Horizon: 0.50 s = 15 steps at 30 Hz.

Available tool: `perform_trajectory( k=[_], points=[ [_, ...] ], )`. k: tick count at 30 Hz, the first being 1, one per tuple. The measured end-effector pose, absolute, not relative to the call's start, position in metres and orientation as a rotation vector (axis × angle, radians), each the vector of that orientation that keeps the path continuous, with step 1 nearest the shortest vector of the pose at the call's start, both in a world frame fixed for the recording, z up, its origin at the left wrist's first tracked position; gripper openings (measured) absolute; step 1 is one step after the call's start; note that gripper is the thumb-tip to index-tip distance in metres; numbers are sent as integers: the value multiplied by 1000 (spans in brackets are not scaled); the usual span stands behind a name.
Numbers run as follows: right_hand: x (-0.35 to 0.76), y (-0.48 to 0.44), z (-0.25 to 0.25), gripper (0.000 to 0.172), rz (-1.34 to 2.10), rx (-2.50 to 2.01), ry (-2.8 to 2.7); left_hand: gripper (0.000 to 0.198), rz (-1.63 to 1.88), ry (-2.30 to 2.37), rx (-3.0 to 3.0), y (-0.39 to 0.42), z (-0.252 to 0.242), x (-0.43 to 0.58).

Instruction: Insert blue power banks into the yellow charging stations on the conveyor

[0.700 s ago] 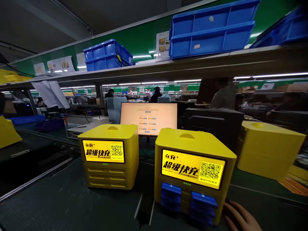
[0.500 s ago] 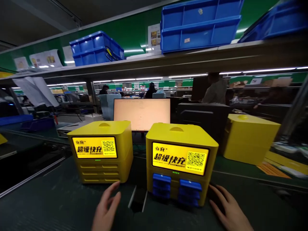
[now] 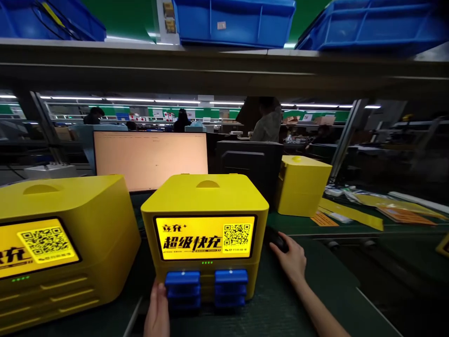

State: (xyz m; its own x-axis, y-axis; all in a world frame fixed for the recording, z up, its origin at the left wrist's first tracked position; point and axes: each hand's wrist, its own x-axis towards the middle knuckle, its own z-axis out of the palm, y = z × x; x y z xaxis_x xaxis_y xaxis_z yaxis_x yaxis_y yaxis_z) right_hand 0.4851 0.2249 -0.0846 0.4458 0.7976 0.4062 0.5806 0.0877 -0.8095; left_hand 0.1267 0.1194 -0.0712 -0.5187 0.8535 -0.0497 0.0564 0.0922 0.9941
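Left hand (image 3: 157, 312): fingertips pressed against blue power banks (image 3: 182, 286) in yellow charging station (image 3: 205, 234).
Right hand (image 3: 292, 260): curled over black mouse (image 3: 277, 239).

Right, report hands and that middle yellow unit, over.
Left hand on the blue packs, lower left front of the yellow unit. Right hand on a dark mouse beside it. Second yellow unit close on the left.

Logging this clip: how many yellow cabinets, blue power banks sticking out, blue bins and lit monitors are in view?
Yellow cabinets: 3
Blue power banks: 6, in two stacks
Blue bins: 3
Lit monitors: 1
Total: 13
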Motion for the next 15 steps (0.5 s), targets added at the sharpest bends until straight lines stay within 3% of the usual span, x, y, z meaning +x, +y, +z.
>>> perform_trajectory(
  k=[6, 15],
  points=[
    [483, 285, -93, 68, 414, -1408, -1204, 75, 1527, 1726, 833, 119, -78, 130],
    [471, 236, -92, 61, 606, -1352, -932, 86, 1558, 1619, 884, 117, -60, 135]
  ],
)
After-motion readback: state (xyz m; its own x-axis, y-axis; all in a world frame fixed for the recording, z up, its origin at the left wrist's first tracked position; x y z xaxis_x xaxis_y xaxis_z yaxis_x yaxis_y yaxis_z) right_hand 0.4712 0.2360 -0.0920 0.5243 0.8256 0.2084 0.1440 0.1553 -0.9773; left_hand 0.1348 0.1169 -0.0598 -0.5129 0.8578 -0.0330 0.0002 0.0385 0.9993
